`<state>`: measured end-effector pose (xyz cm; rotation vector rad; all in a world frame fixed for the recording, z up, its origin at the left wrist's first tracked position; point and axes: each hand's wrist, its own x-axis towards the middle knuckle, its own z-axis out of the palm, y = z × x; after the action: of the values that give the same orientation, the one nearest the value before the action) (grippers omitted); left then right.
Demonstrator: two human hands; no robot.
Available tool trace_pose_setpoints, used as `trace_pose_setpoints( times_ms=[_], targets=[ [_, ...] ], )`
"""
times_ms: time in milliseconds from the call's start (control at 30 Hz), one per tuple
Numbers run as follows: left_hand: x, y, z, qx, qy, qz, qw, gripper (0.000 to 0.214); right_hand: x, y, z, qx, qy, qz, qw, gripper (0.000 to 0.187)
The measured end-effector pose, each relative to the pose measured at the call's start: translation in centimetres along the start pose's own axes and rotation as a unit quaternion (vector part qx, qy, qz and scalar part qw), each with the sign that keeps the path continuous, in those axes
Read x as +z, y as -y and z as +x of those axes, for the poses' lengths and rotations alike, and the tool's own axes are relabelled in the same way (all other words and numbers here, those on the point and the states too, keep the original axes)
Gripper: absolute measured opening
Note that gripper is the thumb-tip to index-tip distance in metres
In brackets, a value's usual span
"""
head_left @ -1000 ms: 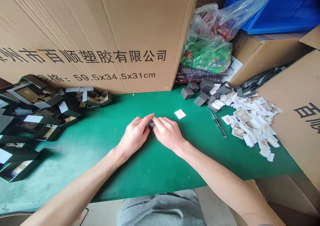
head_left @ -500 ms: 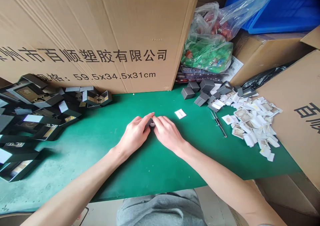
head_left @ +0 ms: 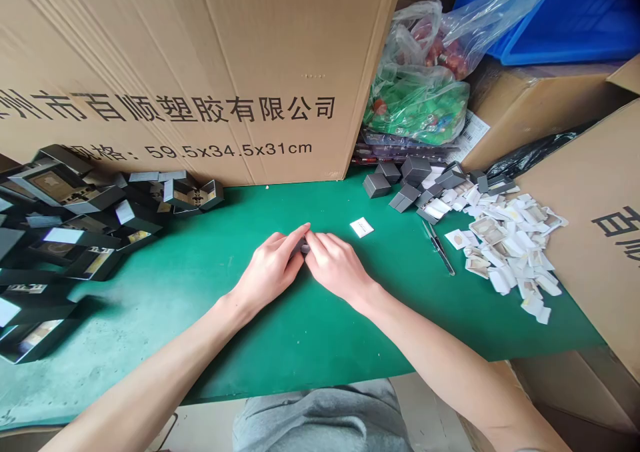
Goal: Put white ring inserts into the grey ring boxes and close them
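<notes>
Pinching a grey box point(head_left: 299, 246), axis hidden, between both hands point(head_left: 270, 272).

Boxes point(head_left: 377, 185) — matt grey card; carton point(head_left: 200, 59) rough corrug. cardboard; mat point(head_left: 320, 352) smooth green, slight sheen; bag point(head_left: 417, 105) glossy plastic; tweezers point(head_left: 439, 249) metal; slips point(head_left: 510, 252) white paper.

A small dark grey box point(head_left: 300, 247) sits held between the fingertips of the left hand point(head_left: 269, 273) and the right hand point(head_left: 336, 267), over the green work mat point(head_left: 310, 345). Only a sliver of its matte surface shows; the fingers hide the rest, so its full shape and tilt cannot be told.
</notes>
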<state>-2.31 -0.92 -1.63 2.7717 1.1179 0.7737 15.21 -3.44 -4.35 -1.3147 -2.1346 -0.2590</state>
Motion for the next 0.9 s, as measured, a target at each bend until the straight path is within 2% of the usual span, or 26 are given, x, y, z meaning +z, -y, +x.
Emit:
trace_pose_setpoints(
  times_ms=[367,667,900],
  targets=[
    [-0.05,-0.11,-0.13,0.006,-0.003,0.031,0.999,0.048,0.06,0.04,-0.16,0.015,-0.006,-0.007,1.0,0.031],
    [0.19,-0.13,0.07,-0.013,0.006,0.061,0.998,0.049,-0.25,0.35,-0.03,0.021,0.017,0.036,0.999,0.029],
    [0.08,-0.18,0.22,-0.026,0.006,0.065,0.998,0.047,-0.18,0.18,0.04,0.02,0.026,0.032,0.999,0.032]
  ],
)
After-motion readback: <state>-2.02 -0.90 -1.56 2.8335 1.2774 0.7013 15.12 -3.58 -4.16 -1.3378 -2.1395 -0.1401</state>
